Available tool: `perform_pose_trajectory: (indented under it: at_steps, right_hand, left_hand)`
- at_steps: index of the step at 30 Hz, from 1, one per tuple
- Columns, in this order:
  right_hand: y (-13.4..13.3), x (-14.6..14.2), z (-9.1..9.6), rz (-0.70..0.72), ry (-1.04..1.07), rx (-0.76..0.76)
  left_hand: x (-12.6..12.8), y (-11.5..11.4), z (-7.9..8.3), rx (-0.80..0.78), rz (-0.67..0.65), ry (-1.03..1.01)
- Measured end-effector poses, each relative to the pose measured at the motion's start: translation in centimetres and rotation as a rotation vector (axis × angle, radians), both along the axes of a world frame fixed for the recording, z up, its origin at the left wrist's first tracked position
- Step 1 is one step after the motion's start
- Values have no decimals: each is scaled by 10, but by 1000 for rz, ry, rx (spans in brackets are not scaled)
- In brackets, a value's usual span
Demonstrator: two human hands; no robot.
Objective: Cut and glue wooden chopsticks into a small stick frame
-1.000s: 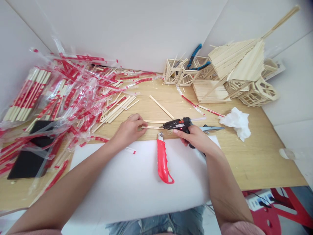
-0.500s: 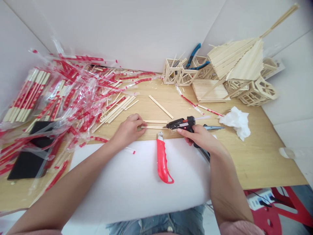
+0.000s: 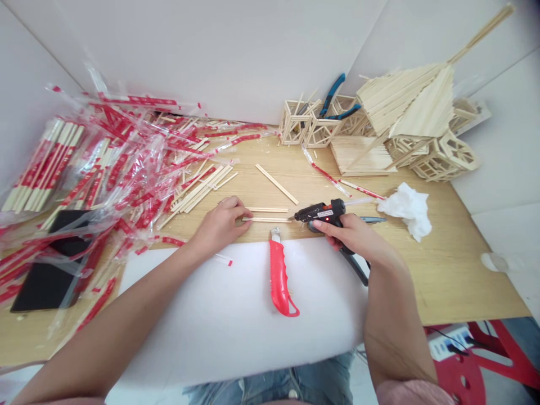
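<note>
My left hand (image 3: 222,226) is closed, its fingertips pinching the left end of a short wooden chopstick (image 3: 272,220) that lies flat on the table. Just behind it, a second chopstick (image 3: 270,210) runs parallel. In my right hand (image 3: 350,233) is a black hot glue gun (image 3: 319,213) with a small red light and a clear glue stick out of its back. The gun's nozzle is at the right end of the nearer chopstick; whether it touches I cannot tell. A red utility knife (image 3: 279,275) lies in front of them on a white sheet (image 3: 202,320).
Loose chopsticks (image 3: 202,191) and a heap of red-and-clear wrappers (image 3: 139,152) cover the left side, beside a black phone (image 3: 50,275). Behind stand a wooden stick model (image 3: 417,107) and stick boxes (image 3: 295,126) holding blue-handled pliers (image 3: 335,93). Crumpled tissue (image 3: 407,208) lies right.
My right hand has moved the glue gun slightly to the right, along to the chopstick's end. My left hand has stayed in place on the chopstick.
</note>
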State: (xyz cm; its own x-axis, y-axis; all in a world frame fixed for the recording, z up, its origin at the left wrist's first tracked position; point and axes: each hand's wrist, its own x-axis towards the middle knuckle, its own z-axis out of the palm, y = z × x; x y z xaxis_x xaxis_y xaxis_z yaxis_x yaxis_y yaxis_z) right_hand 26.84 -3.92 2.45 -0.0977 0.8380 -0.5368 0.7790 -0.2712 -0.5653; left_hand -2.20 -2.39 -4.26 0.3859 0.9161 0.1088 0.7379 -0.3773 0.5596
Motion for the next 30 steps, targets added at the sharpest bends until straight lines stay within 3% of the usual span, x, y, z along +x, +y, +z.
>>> perform_pose_trajectory:
  at_steps: [16,30]
  right_hand:
    - [-1,3,0,6,-28,2]
    - [-1,-14,-10,58,77,14]
  left_hand:
    - [0,0,1,-9,10,-1]
    - [0,0,-2,-3,6,8]
